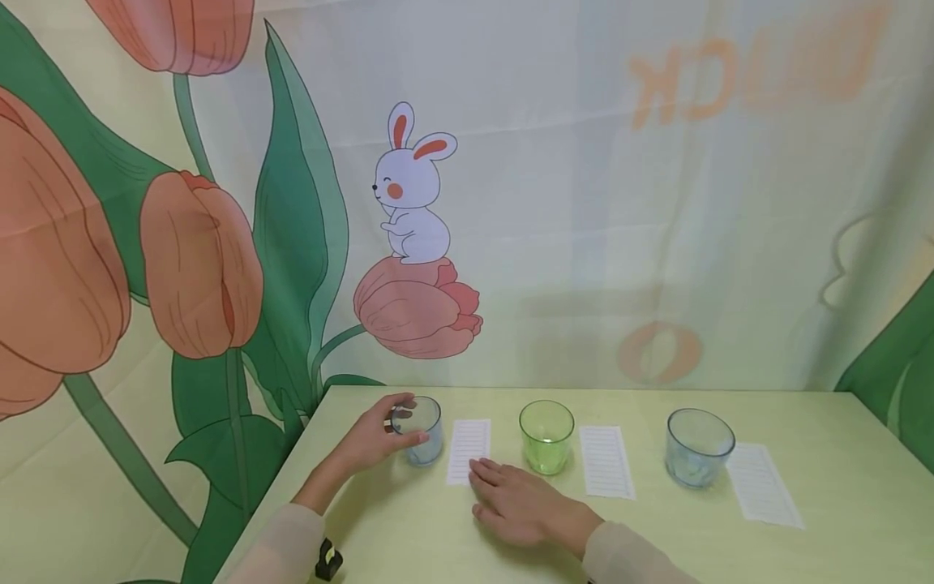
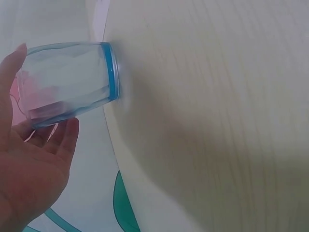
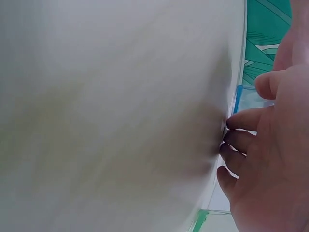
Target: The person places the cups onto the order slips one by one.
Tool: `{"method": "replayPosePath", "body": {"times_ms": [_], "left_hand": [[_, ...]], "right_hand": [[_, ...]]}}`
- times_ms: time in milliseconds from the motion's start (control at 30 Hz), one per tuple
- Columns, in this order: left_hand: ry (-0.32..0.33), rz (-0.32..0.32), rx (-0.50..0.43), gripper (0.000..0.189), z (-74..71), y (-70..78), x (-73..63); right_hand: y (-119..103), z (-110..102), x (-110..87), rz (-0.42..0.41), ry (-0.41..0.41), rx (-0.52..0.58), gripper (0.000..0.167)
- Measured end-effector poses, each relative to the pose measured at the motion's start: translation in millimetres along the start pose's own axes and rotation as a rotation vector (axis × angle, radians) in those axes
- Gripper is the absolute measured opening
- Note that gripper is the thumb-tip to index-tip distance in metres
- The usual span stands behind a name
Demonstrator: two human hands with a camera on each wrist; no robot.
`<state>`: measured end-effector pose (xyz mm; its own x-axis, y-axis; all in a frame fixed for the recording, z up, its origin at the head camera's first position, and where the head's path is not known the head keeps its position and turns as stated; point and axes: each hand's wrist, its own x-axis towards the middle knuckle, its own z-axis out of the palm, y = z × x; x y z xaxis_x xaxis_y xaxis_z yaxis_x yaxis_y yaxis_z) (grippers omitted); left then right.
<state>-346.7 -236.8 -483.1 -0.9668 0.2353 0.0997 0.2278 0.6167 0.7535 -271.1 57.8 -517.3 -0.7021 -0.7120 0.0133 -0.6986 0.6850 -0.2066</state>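
Observation:
At the left of the table, my left hand [image 1: 374, 439] holds a clear bluish drinking glass [image 1: 426, 448] near its rim, thumb on the near side and fingers round the far side. The left wrist view shows the glass [image 2: 72, 77] upright, its blue-tinted base at the tabletop; whether it touches cannot be told. My right hand [image 1: 524, 504] lies palm down with fingers extended, fingertips at the lower right edge of a white paper strip [image 1: 469, 442] printed with lines. In the right wrist view, the right hand's fingertips [image 3: 231, 140] reach the table surface.
A green glass [image 1: 547, 442] stands mid-table, with a second lined strip [image 1: 607, 462] to its right. Farther right are another bluish glass [image 1: 696, 454] and a third strip [image 1: 766, 487]. Behind the table [image 1: 824, 454] hangs a printed curtain [image 1: 540, 203]. A small black object [image 1: 328, 560] is near the left sleeve.

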Motion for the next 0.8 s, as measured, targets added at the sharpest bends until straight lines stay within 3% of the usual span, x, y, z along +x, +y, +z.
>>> {"method": "replayPosePath", "body": {"times_ms": [367,500,800], "left_hand": [[-0.028,0.048,-0.018,0.083,-2.3,1.1,0.6],[-0.057,0.031,-0.020,0.085,-2.4,0.7,1.8],[-0.032,-0.015,0.036,0.085,-7.5,5.8,3.3]], "right_hand": [[-0.4,-6.1,-0.8,0.010,-0.048,0.047,0.061],[-0.5,-6.2,-2.9,0.023,-0.053,0.068,0.061],[-3.3,-9.8,-1.7,0.019,-0.052,0.074,0.061]]}}
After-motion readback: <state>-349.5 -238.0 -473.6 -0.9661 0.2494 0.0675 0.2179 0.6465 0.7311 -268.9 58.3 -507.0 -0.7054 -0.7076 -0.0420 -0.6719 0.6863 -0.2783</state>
